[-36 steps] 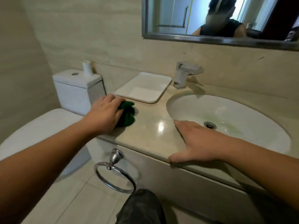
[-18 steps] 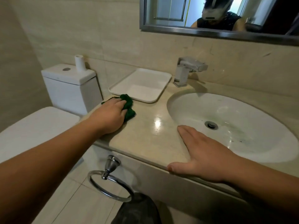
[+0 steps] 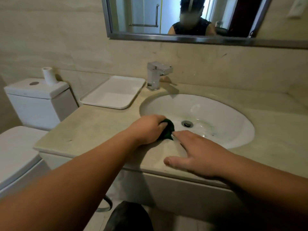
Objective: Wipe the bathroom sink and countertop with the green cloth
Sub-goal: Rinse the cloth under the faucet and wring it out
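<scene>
My left hand (image 3: 147, 128) is shut on the bunched green cloth (image 3: 167, 131) and presses it on the beige countertop (image 3: 93, 129) right at the front left rim of the white oval sink (image 3: 216, 114). Most of the cloth is hidden under my fingers. My right hand (image 3: 195, 155) rests flat on the counter's front edge with its fingers spread; its fingertips almost touch the cloth. The sink bowl shows a faint green smear near the drain (image 3: 187, 123).
A white rectangular tray (image 3: 115, 92) lies on the counter at the back left. A chrome faucet (image 3: 156, 75) stands behind the sink. A white toilet tank (image 3: 38, 100) with a small white roll sits left of the counter. A mirror (image 3: 183, 17) hangs above.
My left hand has slid the green cloth to the right along the counter, from near the tray to the sink's front rim. My right hand has stayed on the front edge.
</scene>
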Demonstrator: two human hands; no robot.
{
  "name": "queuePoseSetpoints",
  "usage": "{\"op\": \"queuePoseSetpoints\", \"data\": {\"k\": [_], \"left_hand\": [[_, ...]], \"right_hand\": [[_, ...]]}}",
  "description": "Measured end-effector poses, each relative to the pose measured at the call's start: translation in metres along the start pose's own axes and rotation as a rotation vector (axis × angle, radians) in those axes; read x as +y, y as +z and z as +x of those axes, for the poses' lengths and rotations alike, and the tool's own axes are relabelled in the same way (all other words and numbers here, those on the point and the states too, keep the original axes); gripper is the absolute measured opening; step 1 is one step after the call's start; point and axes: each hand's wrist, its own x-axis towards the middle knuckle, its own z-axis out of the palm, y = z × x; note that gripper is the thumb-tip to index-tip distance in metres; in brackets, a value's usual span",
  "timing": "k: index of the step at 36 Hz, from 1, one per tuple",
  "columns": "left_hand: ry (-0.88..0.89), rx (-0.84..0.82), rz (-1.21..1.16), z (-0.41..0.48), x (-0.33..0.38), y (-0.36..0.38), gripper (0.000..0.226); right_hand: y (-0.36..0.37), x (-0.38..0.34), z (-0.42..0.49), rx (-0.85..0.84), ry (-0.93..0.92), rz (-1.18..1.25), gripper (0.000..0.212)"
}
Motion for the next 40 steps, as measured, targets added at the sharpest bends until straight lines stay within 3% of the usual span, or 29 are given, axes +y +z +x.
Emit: {"op": "queuePoseSetpoints", "data": {"k": [5,9,13,16,23,33,37,40], "left_hand": [[-0.012,-0.002,-0.504,0.02,0.047,-0.005,0.027],[0.003,-0.036,-0.796,0.039,0.071,-0.016,0.027],[0.059,-0.074,-0.972,0.059,0.091,-0.029,0.031],[0.067,-0.054,-1.069,0.07,0.096,-0.039,0.032],[0.024,-0.023,-0.925,0.099,0.073,-0.047,0.026],[-0.071,0.017,-0.782,0.143,0.034,-0.053,0.027],[0.001,0.023,-0.779,0.15,0.031,-0.055,0.041],[0.088,-0.087,-0.784,0.151,0.035,-0.054,0.036]], "right_hand": [[-0.036,0.05,0.001,0.299,0.206,0.197,0.051],[-0.067,0.084,0.012,0.305,0.339,0.439,0.052],[-0.089,0.093,0.022,0.313,0.252,0.684,0.026],[-0.098,0.101,0.035,0.318,0.199,0.706,0.025],[-0.122,0.11,0.069,0.48,0.201,0.657,0.024],[-0.151,0.107,0.125,0.549,0.197,0.459,0.03],[-0.152,0.101,0.142,0.54,0.223,0.527,0.029],[-0.151,0.091,0.152,0.487,0.189,0.577,0.018]]}}
